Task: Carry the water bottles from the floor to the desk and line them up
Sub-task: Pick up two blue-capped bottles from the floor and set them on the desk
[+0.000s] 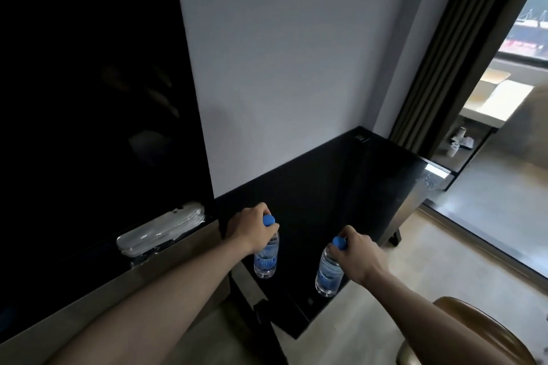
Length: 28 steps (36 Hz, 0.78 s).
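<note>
1. The left hand (249,224) gripped the neck of the left bottle (267,255), a clear ribbed plastic cylinder with a blue cap.
2. The right hand (360,255) gripped the neck of the right bottle (327,272), of the same make.
3. Both bottles stood upright, well apart, at the near edge of the glossy black worktop (341,187).
4. A curved brown chair back (474,323) was at lower right.
</note>
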Available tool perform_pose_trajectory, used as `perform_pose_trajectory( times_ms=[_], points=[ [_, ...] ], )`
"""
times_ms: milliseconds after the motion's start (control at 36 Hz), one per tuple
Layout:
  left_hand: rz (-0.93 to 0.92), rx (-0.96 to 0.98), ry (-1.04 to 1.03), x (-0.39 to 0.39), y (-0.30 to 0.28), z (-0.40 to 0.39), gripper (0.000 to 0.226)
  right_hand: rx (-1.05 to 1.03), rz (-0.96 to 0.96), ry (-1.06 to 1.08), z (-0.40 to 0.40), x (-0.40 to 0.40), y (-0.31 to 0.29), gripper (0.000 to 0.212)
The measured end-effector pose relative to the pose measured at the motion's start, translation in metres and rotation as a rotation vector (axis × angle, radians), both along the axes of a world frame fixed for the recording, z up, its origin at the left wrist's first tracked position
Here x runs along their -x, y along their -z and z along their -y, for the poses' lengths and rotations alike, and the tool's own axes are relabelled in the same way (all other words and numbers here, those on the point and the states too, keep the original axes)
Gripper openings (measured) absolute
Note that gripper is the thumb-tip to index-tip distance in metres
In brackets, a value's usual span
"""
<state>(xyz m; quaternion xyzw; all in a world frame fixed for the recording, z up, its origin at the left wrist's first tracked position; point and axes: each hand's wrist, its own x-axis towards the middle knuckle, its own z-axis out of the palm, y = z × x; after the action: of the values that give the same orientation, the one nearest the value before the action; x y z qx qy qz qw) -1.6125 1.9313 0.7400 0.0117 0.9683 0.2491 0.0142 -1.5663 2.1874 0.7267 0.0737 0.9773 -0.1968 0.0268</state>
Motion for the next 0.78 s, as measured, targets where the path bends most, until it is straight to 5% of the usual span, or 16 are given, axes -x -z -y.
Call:
perform_pose_trajectory(
  times_ms=[778],
  points=[
    [0.075,0.089,-0.112,0.268,0.061,-0.143,0.025,0.046,0.032,-0.045,-0.153,0.266,0.043,0.026]
  ],
)
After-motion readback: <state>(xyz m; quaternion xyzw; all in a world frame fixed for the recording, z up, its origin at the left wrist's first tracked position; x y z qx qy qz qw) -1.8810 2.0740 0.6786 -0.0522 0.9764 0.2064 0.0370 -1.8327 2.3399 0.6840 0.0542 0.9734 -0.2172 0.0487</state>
